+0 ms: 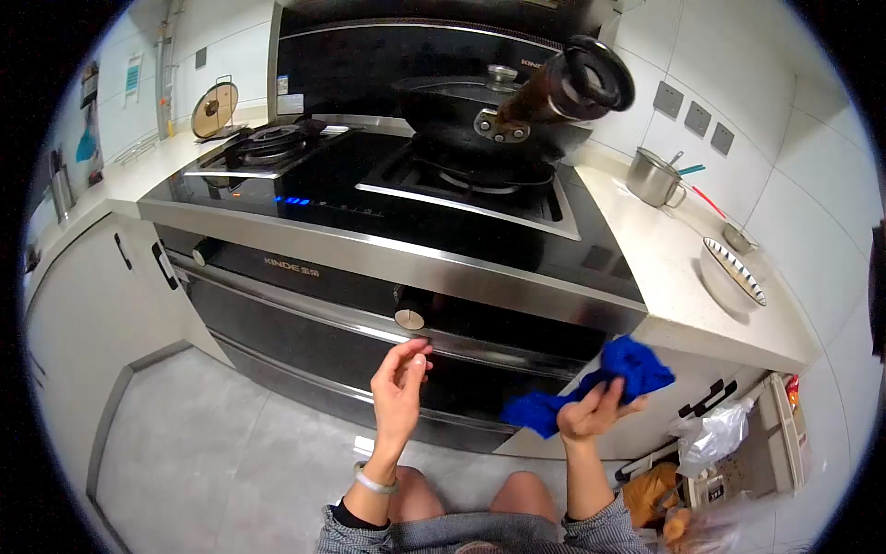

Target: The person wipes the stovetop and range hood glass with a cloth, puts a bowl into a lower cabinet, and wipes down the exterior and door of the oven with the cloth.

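My right hand (595, 413) grips a crumpled blue cloth (637, 367) in front of the right end of the stove; part of the cloth hangs out to the left of the hand. My left hand (399, 392) is just below the right stove knob (410, 312), its fingers loosely curled and apart from the thumb, with nothing visible in them. Whether its fingertips touch the stove front cannot be made out. Above, a dark wok (452, 125) with a lid sits on the right burner, its thick handle (563, 88) pointing up and right.
A left burner (272, 143) and lit blue display (293, 200) are on the black cooktop. On the right counter stand a metal mug (653, 177), a red-handled utensil (709, 203) and a striped bowl (731, 277). An open bin area with a plastic bag (715, 434) lies low at right.
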Tool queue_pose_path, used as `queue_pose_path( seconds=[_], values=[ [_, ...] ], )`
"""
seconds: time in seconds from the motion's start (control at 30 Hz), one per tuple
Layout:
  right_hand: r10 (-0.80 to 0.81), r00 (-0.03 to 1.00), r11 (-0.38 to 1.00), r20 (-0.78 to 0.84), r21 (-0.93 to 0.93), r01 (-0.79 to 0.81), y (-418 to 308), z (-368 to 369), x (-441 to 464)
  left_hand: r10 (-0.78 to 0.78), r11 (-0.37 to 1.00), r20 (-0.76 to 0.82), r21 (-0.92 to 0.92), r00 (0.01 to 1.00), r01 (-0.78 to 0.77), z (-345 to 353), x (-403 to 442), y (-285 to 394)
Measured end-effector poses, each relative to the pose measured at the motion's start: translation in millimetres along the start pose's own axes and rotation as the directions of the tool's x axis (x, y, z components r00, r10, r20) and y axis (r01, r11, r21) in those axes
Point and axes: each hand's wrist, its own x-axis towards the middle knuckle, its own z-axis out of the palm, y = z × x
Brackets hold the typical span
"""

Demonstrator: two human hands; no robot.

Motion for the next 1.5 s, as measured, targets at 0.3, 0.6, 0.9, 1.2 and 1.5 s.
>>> queue_pose_path(
  seconds=[0.3, 0.6, 0.9, 1.2, 1.5],
  values=[
    [0.265, 0.756, 0.963, 0.599, -0.200, -0.179, -82, 80, -31, 0.068, 0.977, 0.216, 0.181, 0.974, -0.109, 20, -29, -16],
    [-0.221, 0.733, 0.974, 0.643, 0.182, 0.135, -69, 74, -6, -0.072, 0.997, -0.034, 0.037, 0.997, 0.074, 15, -48, -38],
    [-0.050, 0.921, 0.993, 0.386, -0.081, 0.088, -84, 96, -25, -0.146, 0.981, -0.067, 0.117, 0.987, 0.153, -3, -64, -58],
    [0.238, 0.939, 0.968, 0.247, 0.017, -0.250, -35, 65, -16, -0.148, 0.979, -0.031, 0.135, 0.988, 0.151, -13, -68, -66],
    [0.185, 0.768, 0.757, 0.613, 0.410, -0.509, -107, 55, -21, 0.271, 0.871, 0.144, 0.384, 0.952, -0.306, 1, -48, -21]
  ],
)
